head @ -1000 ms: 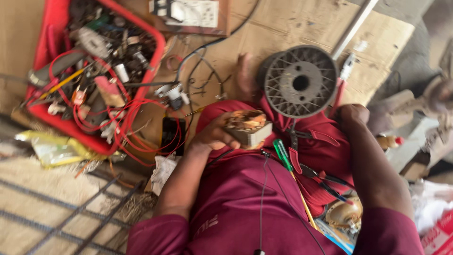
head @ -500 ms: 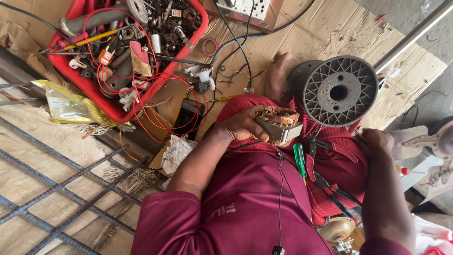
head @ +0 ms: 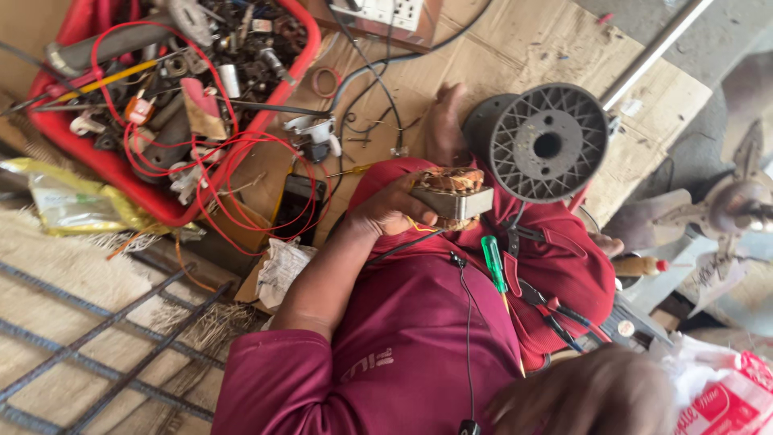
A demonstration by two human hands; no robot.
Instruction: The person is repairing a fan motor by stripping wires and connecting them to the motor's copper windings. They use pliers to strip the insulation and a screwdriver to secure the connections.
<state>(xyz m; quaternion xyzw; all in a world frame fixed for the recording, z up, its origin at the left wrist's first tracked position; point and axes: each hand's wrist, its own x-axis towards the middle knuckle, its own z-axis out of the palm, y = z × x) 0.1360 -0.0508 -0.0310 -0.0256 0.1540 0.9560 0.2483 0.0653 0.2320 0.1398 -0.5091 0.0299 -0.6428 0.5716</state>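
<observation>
Left hand (head: 394, 211): fingers closed around one end of the motor stator (head: 452, 197), holding it over the lap.
Right hand (head: 584, 396): blurred at the bottom edge of the view; whether it is open or gripping anything I cannot tell.
Motor stator: a block of grey steel plates with copper windings on top, held above the dark red clothing (head: 435, 322), just beside the grey spool (head: 547, 145).
Grey spool: a round plastic reel with a spoked face, lying on the cardboard sheet (head: 515, 56) near its right edge, next to a bare foot (head: 447, 125).
Green screwdriver (head: 493, 262): lies on the lap just below the stator, handle pointing up.
Pliers (head: 555, 314): red-handled, resting on the lap to the right of the screwdriver.
Red crate (head: 105, 161): at the cardboard's left edge, filled with wires, metal parts and loops of red wire (head: 233, 161) spilling over its rim.
Phone (head: 299, 208): dark, flat on the cardboard between the crate and the lap.
Socket board (head: 386, 12): white, at the cardboard's top edge.
</observation>
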